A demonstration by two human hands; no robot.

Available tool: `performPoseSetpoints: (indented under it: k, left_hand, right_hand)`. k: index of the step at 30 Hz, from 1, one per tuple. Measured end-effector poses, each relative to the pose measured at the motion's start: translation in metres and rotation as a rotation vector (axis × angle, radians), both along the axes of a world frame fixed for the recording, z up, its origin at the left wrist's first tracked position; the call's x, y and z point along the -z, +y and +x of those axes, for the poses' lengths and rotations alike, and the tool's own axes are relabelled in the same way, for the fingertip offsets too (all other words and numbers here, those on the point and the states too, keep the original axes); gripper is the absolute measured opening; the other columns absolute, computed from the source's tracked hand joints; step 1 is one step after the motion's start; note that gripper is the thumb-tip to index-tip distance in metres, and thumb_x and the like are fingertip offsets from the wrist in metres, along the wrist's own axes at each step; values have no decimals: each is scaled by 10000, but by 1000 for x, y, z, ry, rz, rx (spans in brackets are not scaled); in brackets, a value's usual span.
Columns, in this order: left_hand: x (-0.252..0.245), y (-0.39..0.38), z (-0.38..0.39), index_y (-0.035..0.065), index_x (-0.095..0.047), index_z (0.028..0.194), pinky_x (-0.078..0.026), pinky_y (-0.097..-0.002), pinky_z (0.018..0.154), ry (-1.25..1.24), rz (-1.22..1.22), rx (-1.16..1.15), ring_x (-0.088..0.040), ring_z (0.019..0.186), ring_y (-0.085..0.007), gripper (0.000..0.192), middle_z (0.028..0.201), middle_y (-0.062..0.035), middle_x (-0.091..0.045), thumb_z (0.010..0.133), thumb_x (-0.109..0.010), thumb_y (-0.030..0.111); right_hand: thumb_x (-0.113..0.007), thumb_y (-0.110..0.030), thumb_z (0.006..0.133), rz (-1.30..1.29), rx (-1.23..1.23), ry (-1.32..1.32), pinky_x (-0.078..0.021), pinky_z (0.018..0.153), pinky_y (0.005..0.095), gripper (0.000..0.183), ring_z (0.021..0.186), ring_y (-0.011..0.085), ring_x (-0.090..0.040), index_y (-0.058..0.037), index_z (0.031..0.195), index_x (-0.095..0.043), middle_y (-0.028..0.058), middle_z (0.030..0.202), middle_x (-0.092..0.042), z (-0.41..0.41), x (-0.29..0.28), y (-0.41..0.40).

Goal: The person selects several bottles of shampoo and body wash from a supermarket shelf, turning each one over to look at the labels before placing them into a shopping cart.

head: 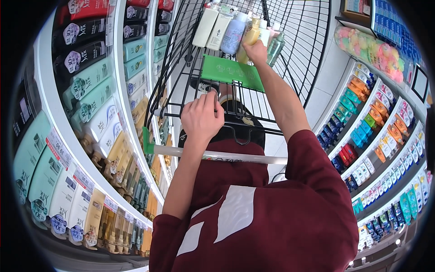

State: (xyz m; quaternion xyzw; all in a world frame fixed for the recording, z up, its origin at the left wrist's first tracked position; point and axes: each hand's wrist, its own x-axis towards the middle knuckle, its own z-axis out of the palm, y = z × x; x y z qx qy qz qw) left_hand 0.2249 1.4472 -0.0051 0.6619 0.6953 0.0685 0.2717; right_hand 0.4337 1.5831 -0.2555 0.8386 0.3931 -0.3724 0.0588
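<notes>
My right hand [256, 51] reaches into a black wire shopping cart [295, 51], its fingers around a yellow pump bottle [251, 33]. Beside that bottle stand a lavender bottle [233, 34] and two off-white bottles [206, 27] to the left. A green translucent bottle [275, 49] is to the right of the hand, partly overlapping paler bottles. My left hand [203, 117] curls over the wire of the cart's near rack, with its fingertips partly hidden. Below its wrist, the cart's pale push handle [244, 157] crosses in front of me.
A green printed panel [231, 70] lies across the cart's rack. Shelves of shampoo bottles [91, 81] rise close on the left. On the right, shelves [360, 163] hold toothpaste-like boxes and tubes, with a clear bag of colourful puffs [370, 51] above. Pale floor tiles [328, 73] show beside the cart.
</notes>
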Motion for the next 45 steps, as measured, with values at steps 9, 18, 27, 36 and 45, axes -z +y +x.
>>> performPoseSetpoints:
  k: [9,18,27,36,45]
  left_hand:
    - [2,1,2,84,-680,1011,-513,-382,737,-2,17,21,-671,756,-291,225,861,-78,-698,818,-605,171]
    - [6,5,2,85,-683,997,-504,-376,789,-27,79,-8,-681,778,-274,223,892,-78,-717,811,-602,179]
    - [3,5,-11,83,-660,906,-509,-446,770,-57,24,64,-687,791,-299,204,894,-116,-706,810,-596,252]
    - [-67,-44,-60,51,-654,1128,-485,-453,927,-501,121,-71,-628,1059,-343,306,1100,-153,-678,868,-628,211]
    - [-125,-206,-136,87,-634,1181,-536,-365,851,-579,92,-489,-677,987,-260,297,1095,-102,-694,897,-628,178]
  right_hand:
    - [-769,-456,799,23,-22,-15,-591,753,407,571,791,317,-735,47,1025,-620,217,953,-721,-4,45,13]
    - [-655,-207,837,287,-349,308,-489,991,439,498,1110,402,-628,-3,1280,-552,238,1194,-647,35,45,-52]
    - [-624,-365,895,91,-545,499,-507,945,426,470,1056,372,-667,-17,1209,-657,257,1127,-682,17,-68,-87]
    - [-612,-109,964,330,-448,802,-503,896,319,242,981,178,-658,33,1157,-642,105,1050,-711,-61,-237,-121]
    - [-650,-95,887,644,-693,660,-533,805,363,223,868,257,-678,-11,1093,-669,147,978,-696,-135,-304,-125]
